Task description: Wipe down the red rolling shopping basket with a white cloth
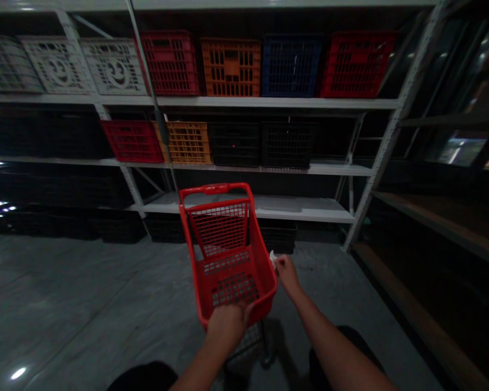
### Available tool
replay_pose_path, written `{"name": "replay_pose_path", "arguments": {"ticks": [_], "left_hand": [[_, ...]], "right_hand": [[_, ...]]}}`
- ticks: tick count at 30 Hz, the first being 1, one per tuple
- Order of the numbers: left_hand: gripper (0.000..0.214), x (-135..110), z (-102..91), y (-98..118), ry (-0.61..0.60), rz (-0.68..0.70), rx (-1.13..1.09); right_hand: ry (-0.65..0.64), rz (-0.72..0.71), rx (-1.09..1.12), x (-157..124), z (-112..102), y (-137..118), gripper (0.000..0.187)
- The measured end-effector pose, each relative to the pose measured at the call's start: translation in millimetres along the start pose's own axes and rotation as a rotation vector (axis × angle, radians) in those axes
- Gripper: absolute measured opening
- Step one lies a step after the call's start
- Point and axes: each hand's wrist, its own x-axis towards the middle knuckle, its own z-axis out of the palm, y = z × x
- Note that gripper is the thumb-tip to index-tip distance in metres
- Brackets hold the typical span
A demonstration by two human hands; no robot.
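In front of me on the floor stands a red plastic shopping cart [267, 247] with a grid back and floor; its basket holds nothing that I can see. My left hand [227, 324] is closed over the near rim of the basket, fingers curled inside. Beside the basket's right wall, my right hand [285, 270] is closed on a small crumpled white tissue [273, 258], which sticks out past the fingertips. Whether the tissue touches the cart's side, I cannot tell. A thin pole [145, 62] rises from the cart's handle corner at the left.
White metal shelving [244, 102] runs across behind the cart. It bears red, orange, blue, white and black crates, such as an orange crate [231, 68] and a blue crate [292, 66]. Another rack [436, 220] stands close on my right. Grey concrete floor [85, 304] extends to the left.
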Motion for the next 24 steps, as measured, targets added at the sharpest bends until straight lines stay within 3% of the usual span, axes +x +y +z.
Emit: {"name": "replay_pose_path", "arguments": {"ticks": [7,10,13,18,21,24], "left_hand": [[0.060,-4,-1.9,-16,-0.027,0.005,0.026],[0.062,-5,-1.9,-21,-0.044,0.039,0.040],[0.065,-6,-4.3,-23,-0.065,0.051,0.038],[0.067,-9,-7.8,-29,-0.085,0.055,0.062],[0.065,-11,-6.5,-35,-0.074,0.066,0.075],[0.064,-12,-5.2,-41,-0.063,0.082,0.088]], "right_hand": [[-0.266,-0.025,0.093,-55,-25,-4,0.012],[-0.246,-0.083,-0.049,-49,-20,-17,0.011],[-0.183,-0.141,-0.199,-21,-8,-33,0.010],[-0.159,-0.116,-0.230,17,8,-46,0.008],[-0.200,-0.100,-0.208,7,6,-45,0.008],[-0.283,-0.098,-0.180,-26,-4,-41,0.010]]}}
